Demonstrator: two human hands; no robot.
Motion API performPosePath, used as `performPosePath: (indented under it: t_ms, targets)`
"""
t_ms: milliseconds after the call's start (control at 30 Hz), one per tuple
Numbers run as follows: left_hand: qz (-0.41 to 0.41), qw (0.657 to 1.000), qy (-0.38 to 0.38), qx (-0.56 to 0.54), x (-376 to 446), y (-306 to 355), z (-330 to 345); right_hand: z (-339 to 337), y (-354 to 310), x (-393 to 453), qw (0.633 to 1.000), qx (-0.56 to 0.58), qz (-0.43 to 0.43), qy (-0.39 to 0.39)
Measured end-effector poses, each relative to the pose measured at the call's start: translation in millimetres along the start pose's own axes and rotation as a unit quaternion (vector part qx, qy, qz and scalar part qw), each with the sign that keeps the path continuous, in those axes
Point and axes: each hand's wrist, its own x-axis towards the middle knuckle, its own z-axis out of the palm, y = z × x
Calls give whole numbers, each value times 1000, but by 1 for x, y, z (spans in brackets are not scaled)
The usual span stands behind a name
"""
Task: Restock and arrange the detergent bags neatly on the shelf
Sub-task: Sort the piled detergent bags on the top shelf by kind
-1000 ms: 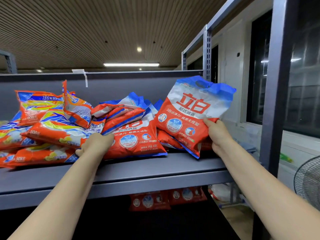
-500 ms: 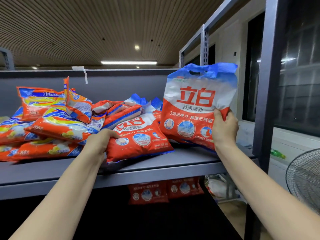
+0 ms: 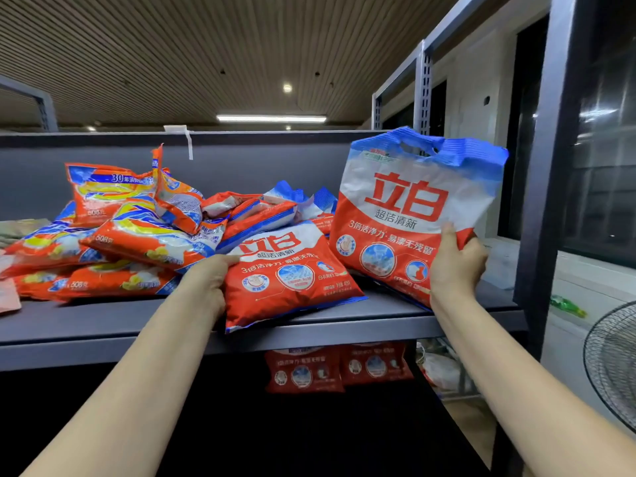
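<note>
A red, white and blue detergent bag [image 3: 409, 201] stands nearly upright at the right end of the grey shelf [image 3: 103, 339]. My right hand [image 3: 456, 266] grips its lower right edge, thumb on the front. A second bag of the same kind [image 3: 289, 273] lies flat near the shelf's front edge, and my left hand [image 3: 206, 280] holds its left side. Behind and to the left, several orange, yellow and blue detergent bags [image 3: 137, 235] lie in a loose heap.
A dark steel upright [image 3: 547, 201] of the rack stands just right of the upright bag. Two more red bags [image 3: 337, 368] stand on the lower shelf. A floor fan [image 3: 612, 366] is at the far right. A grey back panel [image 3: 241, 160] closes the shelf behind.
My right hand has raised its bag from a tilt to nearly upright and moved it right. My left hand has pulled the flat bag forward, out from the heap.
</note>
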Motion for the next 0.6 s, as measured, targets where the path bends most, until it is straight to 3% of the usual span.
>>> performPosePath:
  t_ms: [133,233,333,400,533,600]
  targets:
    - [195,975,93,52,-1,0,16,-4,-16,-6,999,-28,-39,-1]
    - [353,904,184,157,-30,-6,27,-12,-27,-7,995,-48,-83,2]
    - [484,821,255,165,-60,-17,29,-25,-34,-7,992,-53,-113,8]
    - [511,792,287,169,-58,-27,25,-32,-32,-8,991,-62,-118,3]
    - [495,799,301,160,-50,-46,12,-40,-14,-18,991,-80,-103,-23]
    - [521,784,304,145,-52,-50,6,-44,-10,-22,994,-68,-89,-15]
